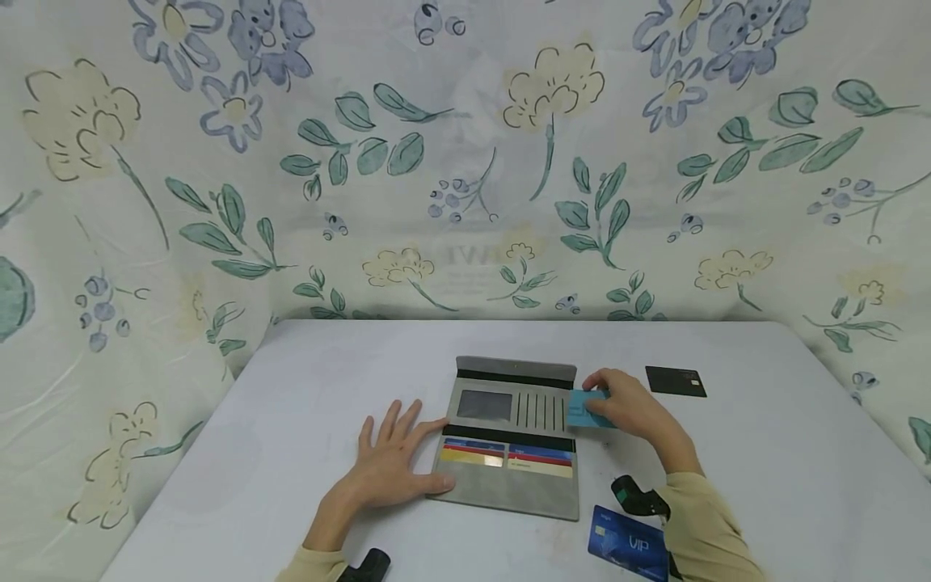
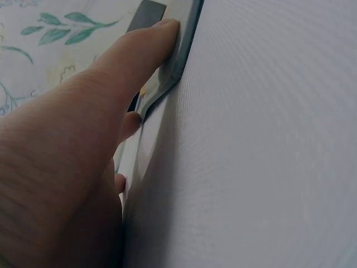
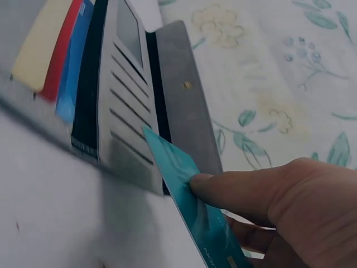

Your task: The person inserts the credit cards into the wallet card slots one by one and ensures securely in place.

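Observation:
A grey wallet (image 1: 509, 497) lies unfolded on the table. Its upper part carries a dark window and a row of narrow card slots; striped blue, red and yellow cards (image 1: 540, 461) sit in the lower pockets. My left hand (image 1: 393, 469) is spread flat at the wallet's left edge, thumb resting on its lower corner and a fingertip touching higher up. Between thumb and fingers, my right hand (image 1: 631, 404) pinches a teal card (image 3: 187, 187). In the right wrist view, the card's tilted corner is close by the slots; whether it touches them I cannot tell.
A black card (image 1: 676, 381) lies on the white table (image 1: 764, 469) beyond the right hand. Near the right forearm is a blue VIP card (image 1: 627, 541), partly under the sleeve. Flower-patterned cloth (image 1: 465, 162) hangs behind the table.

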